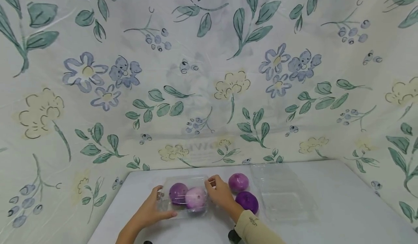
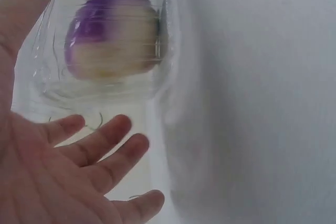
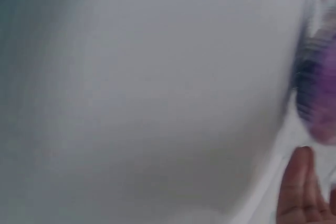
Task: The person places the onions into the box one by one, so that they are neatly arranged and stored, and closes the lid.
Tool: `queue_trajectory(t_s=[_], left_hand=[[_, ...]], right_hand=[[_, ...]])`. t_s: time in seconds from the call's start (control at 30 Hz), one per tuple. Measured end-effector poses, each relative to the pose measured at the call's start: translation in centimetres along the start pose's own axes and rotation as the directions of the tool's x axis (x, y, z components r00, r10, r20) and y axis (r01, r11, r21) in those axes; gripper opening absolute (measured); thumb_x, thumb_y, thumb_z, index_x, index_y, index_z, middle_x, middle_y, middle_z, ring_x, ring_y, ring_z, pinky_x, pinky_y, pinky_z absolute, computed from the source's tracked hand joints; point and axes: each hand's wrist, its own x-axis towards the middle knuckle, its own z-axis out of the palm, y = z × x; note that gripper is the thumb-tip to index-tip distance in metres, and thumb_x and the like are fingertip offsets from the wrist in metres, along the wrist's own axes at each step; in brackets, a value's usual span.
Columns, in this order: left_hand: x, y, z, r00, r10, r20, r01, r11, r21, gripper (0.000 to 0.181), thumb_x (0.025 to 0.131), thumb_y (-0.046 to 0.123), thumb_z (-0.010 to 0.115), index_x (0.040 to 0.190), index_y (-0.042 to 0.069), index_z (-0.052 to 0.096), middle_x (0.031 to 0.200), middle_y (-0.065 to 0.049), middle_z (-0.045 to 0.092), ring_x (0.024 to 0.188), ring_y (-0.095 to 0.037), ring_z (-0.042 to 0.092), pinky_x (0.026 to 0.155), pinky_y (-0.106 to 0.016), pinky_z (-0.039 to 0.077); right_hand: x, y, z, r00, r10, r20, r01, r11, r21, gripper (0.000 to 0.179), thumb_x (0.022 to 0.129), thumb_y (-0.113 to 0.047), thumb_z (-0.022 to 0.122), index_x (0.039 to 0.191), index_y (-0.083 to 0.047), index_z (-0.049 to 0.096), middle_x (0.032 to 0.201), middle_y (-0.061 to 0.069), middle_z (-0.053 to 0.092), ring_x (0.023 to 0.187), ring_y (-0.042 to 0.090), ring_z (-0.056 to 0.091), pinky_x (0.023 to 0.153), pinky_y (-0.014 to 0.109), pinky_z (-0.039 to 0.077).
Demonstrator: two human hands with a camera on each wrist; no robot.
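Clear plastic container (image 1: 196,181), on white tabletop (image 1: 352,200), holding two purple fruits (image 1: 178,193); left hand (image 1: 151,207) at its left end, fingers spread; right hand (image 1: 222,194) at its right end, fingers held close together.

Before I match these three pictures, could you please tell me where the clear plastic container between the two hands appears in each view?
Head: the clear plastic container is low, slightly left of centre, between left hand and right hand.
Left wrist: upper left, cut off by the top edge.
Right wrist: apparently at the right edge, blurred and mostly cut off.
Shared landmark: round purple items, partly visible in every view.
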Motion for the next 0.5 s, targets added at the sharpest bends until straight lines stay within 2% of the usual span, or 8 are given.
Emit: queue_trajectory(t_s=[0.13,0.23,0.37,0.43,0.5], left_hand=[[0.0,0.0,-0.8,0.999,-0.030,0.038,0.030,1.000,-0.006,0.104,0.080,0.042,0.081,0.152,0.000,0.019,0.136,-0.030,0.054,0.123,-0.046,0.055,0.099,-0.063,0.045],[0.1,-0.1,-1.4,0.994,-0.062,0.091,0.071,0.993,-0.093,0.087,0.091,0.040,0.069,0.154,0.004,0.021,0.134,-0.024,0.056,0.119,-0.040,0.057,0.095,-0.058,0.049],[-0.1,-0.5,-2.2,0.984,-0.063,0.168,0.103,0.966,-0.239,0.068,0.099,0.028,0.059,0.152,-0.001,0.027,0.125,-0.021,0.056,0.109,-0.030,0.060,0.086,-0.047,0.056],[-0.2,-0.8,-2.5,0.978,-0.045,0.205,0.108,0.946,-0.306,0.065,0.101,0.023,0.055,0.151,-0.007,0.025,0.119,-0.021,0.054,0.103,-0.025,0.058,0.083,-0.043,0.058],[-0.2,-1.0,-2.8,0.968,-0.018,0.250,0.112,0.924,-0.366,0.065,0.102,0.020,0.052,0.151,-0.011,0.021,0.115,-0.022,0.052,0.098,-0.024,0.056,0.082,-0.042,0.059]], right_hand=[[0.2,-0.6,0.1,0.999,-0.026,0.020,0.027,0.998,-0.055,0.032,0.099,-0.028,0.056,0.116,-0.002,0.060,0.109,0.015,0.070,0.099,0.028,0.066,0.083,0.045,0.054],[0.3,-0.8,0.0,0.999,-0.039,0.035,0.042,0.996,-0.077,0.032,0.099,-0.025,0.055,0.118,0.001,0.060,0.111,0.018,0.069,0.103,0.033,0.066,0.088,0.049,0.054],[0.3,-0.8,-0.1,0.998,-0.041,0.046,0.045,0.995,-0.084,0.036,0.100,-0.024,0.055,0.122,0.004,0.059,0.117,0.022,0.068,0.110,0.038,0.064,0.094,0.053,0.052],[0.2,-0.7,-0.2,0.998,-0.032,0.061,0.037,0.995,-0.088,0.042,0.100,-0.026,0.054,0.127,0.005,0.057,0.124,0.023,0.065,0.116,0.040,0.062,0.098,0.054,0.050],[0.0,-0.7,-0.4,0.996,-0.008,0.094,0.015,0.997,-0.078,0.047,0.099,-0.025,0.053,0.135,0.006,0.053,0.133,0.023,0.061,0.111,0.039,0.065,0.095,0.052,0.052]])
